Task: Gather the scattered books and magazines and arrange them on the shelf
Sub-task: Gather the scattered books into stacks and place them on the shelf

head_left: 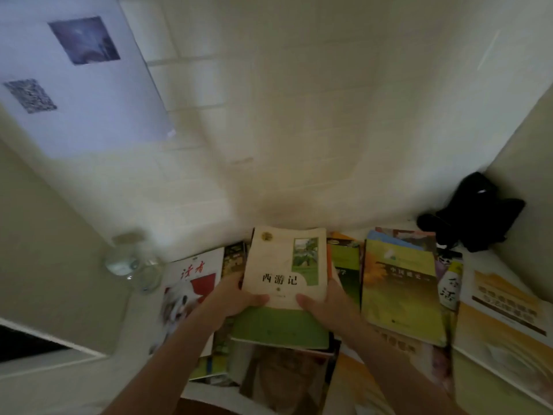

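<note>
Both hands (287, 304) gripping cream-green book (284, 265)

Book (284, 274): centre, atop a pile of books and magazines (269, 363), left hand (236, 298) on its left edge, right hand (326, 304) on its right; magazine (194, 277) left of it; glass jar (131, 262) further left; two books (401, 292) right; bag (475, 214) far right, against the wall (299, 115).

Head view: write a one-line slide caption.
Both hands, left hand and right hand, hold a cream-and-green book above scattered books beside a glass jar.
</note>
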The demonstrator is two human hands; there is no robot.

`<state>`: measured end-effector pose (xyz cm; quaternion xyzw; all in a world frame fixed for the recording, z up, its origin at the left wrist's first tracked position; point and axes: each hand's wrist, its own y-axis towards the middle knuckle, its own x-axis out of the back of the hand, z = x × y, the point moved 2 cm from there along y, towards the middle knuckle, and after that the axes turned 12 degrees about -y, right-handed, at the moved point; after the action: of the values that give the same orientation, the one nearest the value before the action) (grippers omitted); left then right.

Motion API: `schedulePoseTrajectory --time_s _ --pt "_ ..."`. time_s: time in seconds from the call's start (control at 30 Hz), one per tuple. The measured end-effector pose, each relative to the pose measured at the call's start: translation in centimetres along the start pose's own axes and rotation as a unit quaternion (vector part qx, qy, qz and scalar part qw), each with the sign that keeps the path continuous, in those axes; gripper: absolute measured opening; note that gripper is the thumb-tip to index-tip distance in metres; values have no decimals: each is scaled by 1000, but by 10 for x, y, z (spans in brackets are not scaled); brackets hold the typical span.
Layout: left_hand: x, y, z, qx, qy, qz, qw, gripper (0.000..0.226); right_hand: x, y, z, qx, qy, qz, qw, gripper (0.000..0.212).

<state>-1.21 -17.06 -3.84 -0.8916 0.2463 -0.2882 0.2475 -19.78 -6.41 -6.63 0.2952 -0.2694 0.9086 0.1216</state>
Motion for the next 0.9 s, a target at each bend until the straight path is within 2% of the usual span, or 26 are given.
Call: schedulePoseTrajectory --time_s 0.03,0.1,0.23,0.3,0.37,0.4,0.5,0.63,0.7,0.77,0.9 --pt "-2 5 7 7 4 -3 1000 74 -4 0 -3 -9 -35 -12 999 71" --pt "-10 10 17 19 -84 19 996 76 -8 -1 -5 -36 -73 -45 996 68" --pt "-11 18 23 42 -197 58 978 80 -10 -1 1 -121 -186 -70 973 89" --pt "-10 22 23 46 -234 73 968 82 -12 -1 -1 -148 -138 -41 978 99" --pt "-9 27 21 50 -253 80 963 84 -12 1 -9 -191 -18 -1 981 110" --pt "-10 29 21 44 -251 77 964 83 -13 2 -13 -199 25 11 980 102" --pt "-18 36 24 8 -249 76 965 80 -10 -2 -17 -197 94 21 976 59" --pt "-26 31 21 -4 -263 92 960 74 0 -12 -18 -197 212 39 956 34" --pt "-28 26 22 11 -284 92 954 80 4 -16 -21 -192 215 64 955 34" --pt "-30 21 25 17 -293 90 952 92 8 -24 -25 -202 213 99 951 43" --pt "-30 4 23 -9 -327 78 942 88 15 -33 -32 -172 199 115 958 46"
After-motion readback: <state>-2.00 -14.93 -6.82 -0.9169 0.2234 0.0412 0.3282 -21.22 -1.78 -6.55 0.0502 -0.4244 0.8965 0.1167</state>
